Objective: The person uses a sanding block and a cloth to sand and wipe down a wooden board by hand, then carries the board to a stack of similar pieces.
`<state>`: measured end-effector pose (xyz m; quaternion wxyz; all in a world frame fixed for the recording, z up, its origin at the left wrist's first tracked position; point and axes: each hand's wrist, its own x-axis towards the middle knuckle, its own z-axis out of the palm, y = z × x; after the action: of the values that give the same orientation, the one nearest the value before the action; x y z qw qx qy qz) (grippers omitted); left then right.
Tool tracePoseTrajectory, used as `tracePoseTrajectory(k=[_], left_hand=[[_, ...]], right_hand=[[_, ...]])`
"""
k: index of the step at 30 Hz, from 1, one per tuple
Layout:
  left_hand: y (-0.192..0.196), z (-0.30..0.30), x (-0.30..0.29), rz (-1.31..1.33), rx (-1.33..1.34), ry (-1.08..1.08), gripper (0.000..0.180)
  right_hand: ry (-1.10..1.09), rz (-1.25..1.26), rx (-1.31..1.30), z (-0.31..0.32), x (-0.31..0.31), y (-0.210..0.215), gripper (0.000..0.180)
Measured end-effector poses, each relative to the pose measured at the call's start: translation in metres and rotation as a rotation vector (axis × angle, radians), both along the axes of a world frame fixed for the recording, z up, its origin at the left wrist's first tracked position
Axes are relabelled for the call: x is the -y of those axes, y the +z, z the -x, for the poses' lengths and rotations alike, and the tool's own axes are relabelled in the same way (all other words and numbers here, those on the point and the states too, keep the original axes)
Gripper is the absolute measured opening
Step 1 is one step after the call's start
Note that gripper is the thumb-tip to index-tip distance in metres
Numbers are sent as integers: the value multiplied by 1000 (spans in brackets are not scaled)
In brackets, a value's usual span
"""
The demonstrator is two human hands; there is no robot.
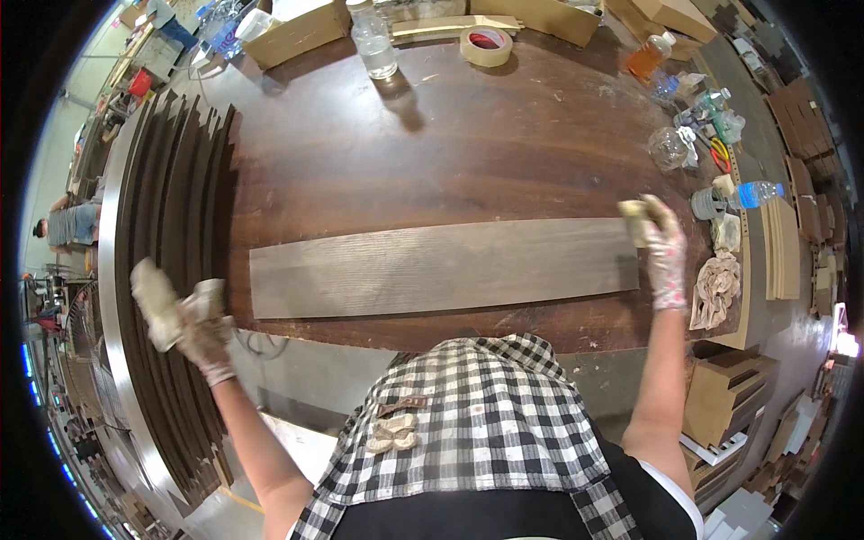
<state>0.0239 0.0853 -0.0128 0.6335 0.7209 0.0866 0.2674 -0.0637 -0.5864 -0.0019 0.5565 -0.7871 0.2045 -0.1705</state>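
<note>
A long grey-brown board [441, 267] with fine grain lines lies flat across the near part of the brown table [450, 171]. My right hand [664, 247], in a pale glove with pink marks, is closed on a small yellowish pad [635, 221] at the board's right end. Out to the left, my gloved left hand [202, 337] is by a row of dark boards [171, 207] standing on edge. It grips a pale cloth [156, 304], blurred by motion, whose folds hide part of the fingers.
A clear bottle [373, 45] and a tape roll [486, 46] stand at the back. Along the right edge are an orange bottle [650, 56], scissors [720, 156], a blue-labelled bottle [754, 193] and a crumpled rag [716, 290]. Cardboard boxes [729, 387] sit lower right.
</note>
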Motion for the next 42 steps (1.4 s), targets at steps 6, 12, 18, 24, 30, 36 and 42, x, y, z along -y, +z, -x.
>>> tracePoseTrajectory(k=[6, 12, 18, 24, 30, 36, 42], left_hand=[[-73, 27, 114, -554, -88, -221, 46], [-103, 62, 122, -1058, -231, -408, 35], [-82, 62, 136, -972, -147, -409, 34], [-113, 63, 124, -683, -94, -655, 42], [-105, 58, 118, -894, 7, -625, 40], [-112, 56, 113, -939, -15, -609, 36], [-99, 57, 126, -1052, -38, -422, 25]], right_hand=[[401, 318, -62, -64, -92, -46, 37], [584, 616, 20, -98, -158, -56, 36], [842, 617, 107, -149, -283, -60, 36], [1033, 547, 258, -210, -441, -66, 37], [1131, 478, 323, -236, -503, -71, 38], [1072, 495, 242, -202, -393, -69, 32], [797, 626, -80, -117, -181, -44, 35]])
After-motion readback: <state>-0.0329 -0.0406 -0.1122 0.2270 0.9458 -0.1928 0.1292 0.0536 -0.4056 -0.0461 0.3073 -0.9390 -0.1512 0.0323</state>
